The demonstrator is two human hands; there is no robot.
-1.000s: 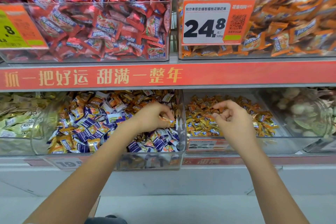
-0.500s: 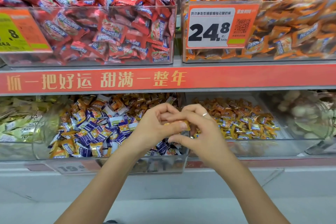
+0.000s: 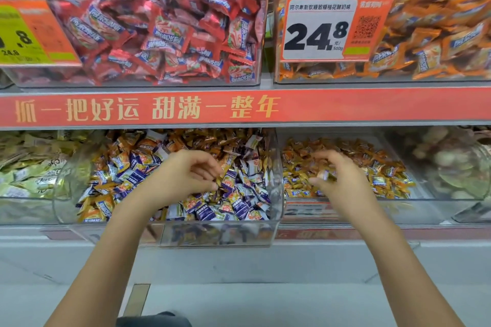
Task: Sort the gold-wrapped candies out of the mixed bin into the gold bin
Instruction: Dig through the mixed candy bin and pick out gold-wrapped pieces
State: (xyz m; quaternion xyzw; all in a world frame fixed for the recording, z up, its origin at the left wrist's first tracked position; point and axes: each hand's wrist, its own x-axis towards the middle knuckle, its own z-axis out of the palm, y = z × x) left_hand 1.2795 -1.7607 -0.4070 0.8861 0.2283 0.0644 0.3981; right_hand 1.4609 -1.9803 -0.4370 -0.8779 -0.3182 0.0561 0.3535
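The clear mixed bin (image 3: pixel 220 235) on the lower shelf holds purple, white and gold-orange wrapped candies. My left hand (image 3: pixel 186 176) hovers over its middle with loosely curled fingers, and the fingertips are at the candies with nothing plainly held. To the right, the gold bin (image 3: pixel 425 208) holds only gold-orange wrapped candies. Over its left part my right hand (image 3: pixel 342 178) is blurred by motion. A gold-wrapped candy (image 3: pixel 322 175) sits between its thumb and curled fingers.
A red shelf strip (image 3: pixel 345 106) with gold lettering runs just above both bins. Above it stand a bin of red candies (image 3: pixel 159 34) and a bin of orange candies (image 3: pixel 438 34) with a price tag (image 3: pixel 326 26). Green-gold candies (image 3: pixel 26 167) lie at the left and pale sweets (image 3: pixel 451 162) at the right.
Half a second ago both hands met at the divider with the candy between them. They have since parted: the right carried the candy over the gold bin, the left went back over the mixed bin.
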